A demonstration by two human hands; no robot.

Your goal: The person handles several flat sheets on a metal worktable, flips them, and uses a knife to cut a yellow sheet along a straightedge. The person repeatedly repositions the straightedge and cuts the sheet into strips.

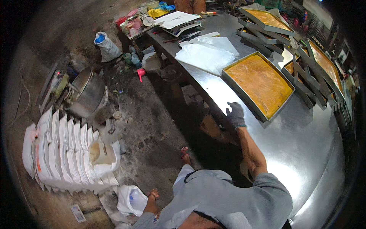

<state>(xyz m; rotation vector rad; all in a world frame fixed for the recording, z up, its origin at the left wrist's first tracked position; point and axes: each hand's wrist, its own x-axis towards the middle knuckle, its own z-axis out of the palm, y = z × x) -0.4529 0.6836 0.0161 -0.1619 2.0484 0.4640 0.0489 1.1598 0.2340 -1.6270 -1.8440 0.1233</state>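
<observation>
My right hand [235,116], in a grey glove, is raised over the near edge of the metal table [312,141]. Its thumb and fingers are apart, and nothing shows between them. Closest to it is a shallow rectangular metal tray [258,86] filled with an orange-yellow, smooth-topped slab; the hand is just off the tray's near left side, apart from it. White sheets [209,53] lie on the table beyond the tray. My left hand does not show; only a grey sleeve reaches the lower edge on that side.
More filled trays [267,20] are stacked crookedly at the far right, some leaning. A white board [177,20] lies at the table's far end. On the floor to the left are stacked white sacks [68,149], a metal drum [89,93] and a pink scoop [141,74].
</observation>
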